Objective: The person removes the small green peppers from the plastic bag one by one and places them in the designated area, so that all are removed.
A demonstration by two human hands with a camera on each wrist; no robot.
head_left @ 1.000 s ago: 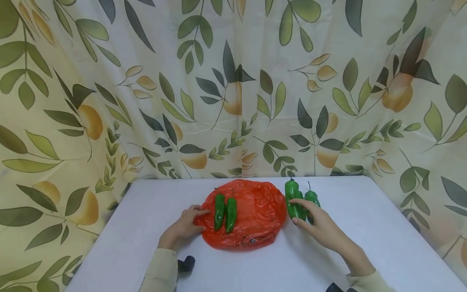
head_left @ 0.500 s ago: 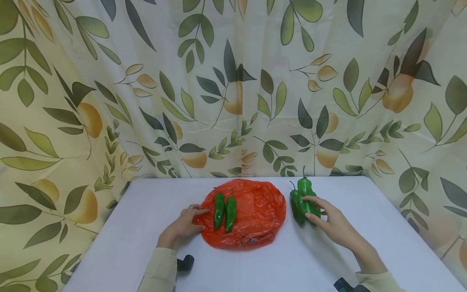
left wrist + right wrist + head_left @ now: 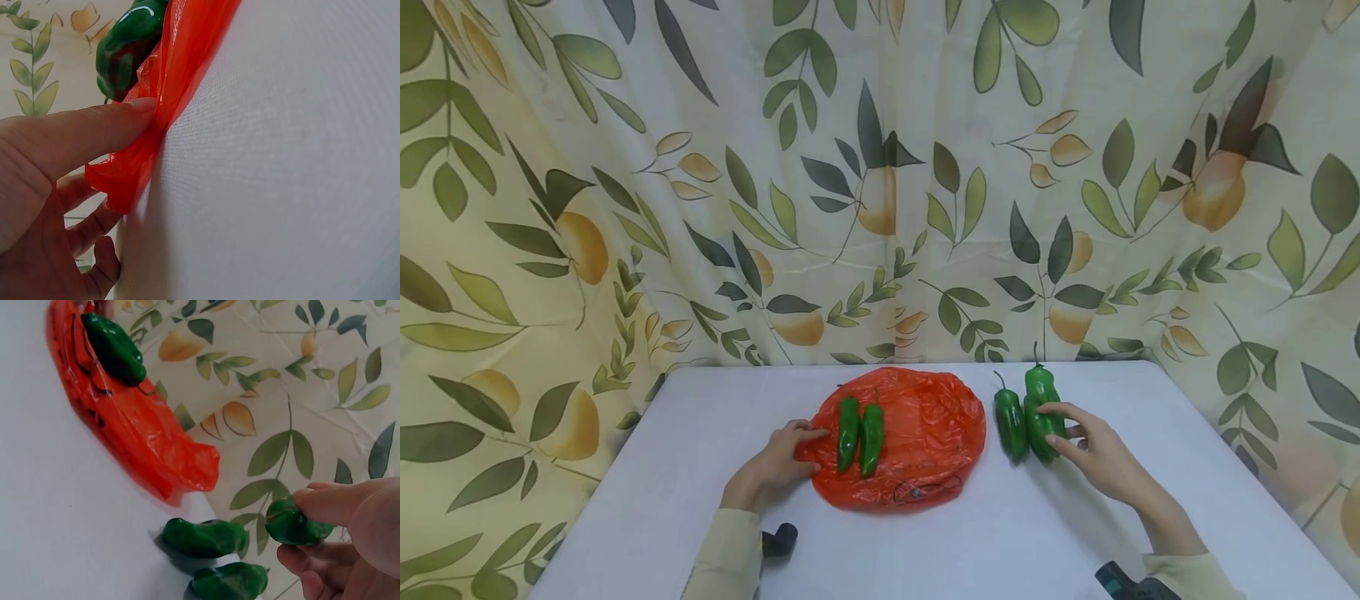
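Note:
My left hand (image 3: 781,458) pinches the left edge of a red plastic bag (image 3: 936,433) lying spread on the table, the thumb over the red film in the left wrist view. On the bag, two green peppers (image 3: 872,442) lie side by side. At the right, my right hand (image 3: 1096,454) holds another green pepper (image 3: 292,524) between thumb and fingers. Below it in the right wrist view lie two more peppers, one green pepper (image 3: 203,539) nearer the bag and a second green pepper (image 3: 231,581) beside it. In the head view the held pepper overlaps one of these.
The white table (image 3: 895,550) ends at a curtain (image 3: 880,292) printed with leaves and fruit. A black device (image 3: 780,541) shows beside the left sleeve, and a dark wrist mount (image 3: 1131,582) by the right sleeve.
My right hand has moved right, away from the bag, carrying the green pepper over the peppers lying there. My left hand stays at the bag's edge.

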